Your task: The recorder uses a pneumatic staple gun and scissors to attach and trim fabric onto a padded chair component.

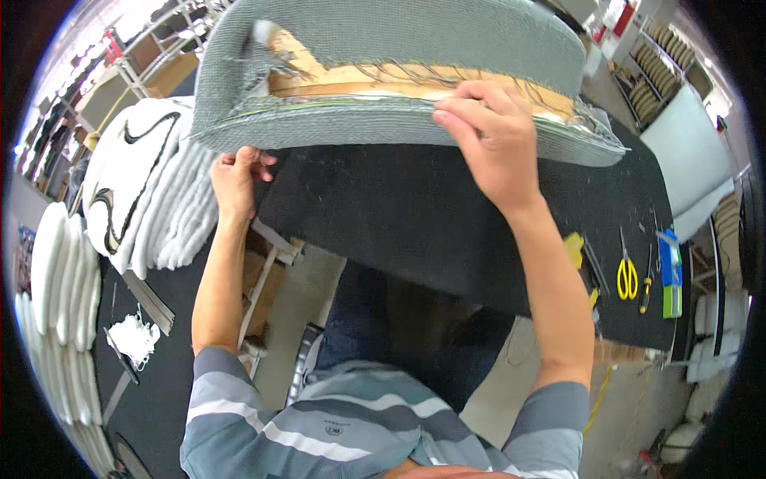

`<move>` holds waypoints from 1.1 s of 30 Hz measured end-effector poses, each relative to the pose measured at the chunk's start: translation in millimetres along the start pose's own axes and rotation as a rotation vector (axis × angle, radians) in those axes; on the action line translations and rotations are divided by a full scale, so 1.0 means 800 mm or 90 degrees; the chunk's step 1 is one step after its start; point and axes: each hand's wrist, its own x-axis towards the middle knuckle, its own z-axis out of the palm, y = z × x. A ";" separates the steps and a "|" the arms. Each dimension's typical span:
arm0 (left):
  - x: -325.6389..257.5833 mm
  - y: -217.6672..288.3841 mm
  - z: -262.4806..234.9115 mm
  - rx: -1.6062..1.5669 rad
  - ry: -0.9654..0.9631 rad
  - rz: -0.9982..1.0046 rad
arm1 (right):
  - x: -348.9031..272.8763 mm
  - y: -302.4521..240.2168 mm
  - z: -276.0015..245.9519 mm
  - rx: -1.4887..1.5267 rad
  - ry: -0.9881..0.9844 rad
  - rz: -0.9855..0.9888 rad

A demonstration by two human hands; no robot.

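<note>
Black table (383, 207) under me, grey padded seat (447, 32) at its far side, wood (339, 85) showing through the gap! Right hand's (483, 120) bunched at the gap's lower edge; can't tell whether I'm pinching anything. Left hand's (239, 176) curled by the near left corner, grip unclear too. One hard tug could, I reckon, snag those loose threads (403, 73). Room towards me, before the table's near edge; scissors (627, 275) well off right.
</note>
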 end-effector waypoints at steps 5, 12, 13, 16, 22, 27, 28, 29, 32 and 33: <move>-0.110 -0.060 -0.031 0.126 0.017 -0.284 | -0.121 -0.023 0.065 -0.028 -0.062 -0.023; -0.182 -0.015 0.037 0.253 -0.076 0.097 | -0.222 -0.011 0.030 -0.102 -0.039 0.120; -0.166 -0.012 0.055 0.291 -0.114 0.212 | -0.233 -0.005 0.022 -0.120 -0.048 0.121; -0.142 -0.005 0.107 0.453 -0.200 0.456 | -0.262 0.002 0.008 -0.145 -0.072 0.125; -0.139 -0.050 0.148 0.493 -0.210 0.504 | -0.291 -0.002 -0.011 -0.170 -0.001 0.253; -0.144 -0.054 0.157 0.487 -0.209 0.540 | -0.295 0.001 -0.017 -0.133 0.040 0.319; -0.144 -0.053 0.159 0.491 -0.201 0.540 | -0.296 0.003 -0.017 -0.134 0.045 0.326; -0.144 -0.053 0.160 0.494 -0.192 0.540 | -0.297 0.005 -0.017 -0.116 0.058 0.337; -0.144 -0.046 0.168 0.503 -0.214 0.551 | -0.302 0.010 -0.014 -0.089 0.086 0.354; -0.147 -0.045 0.177 0.493 -0.234 0.546 | -0.303 0.010 -0.015 -0.073 0.096 0.362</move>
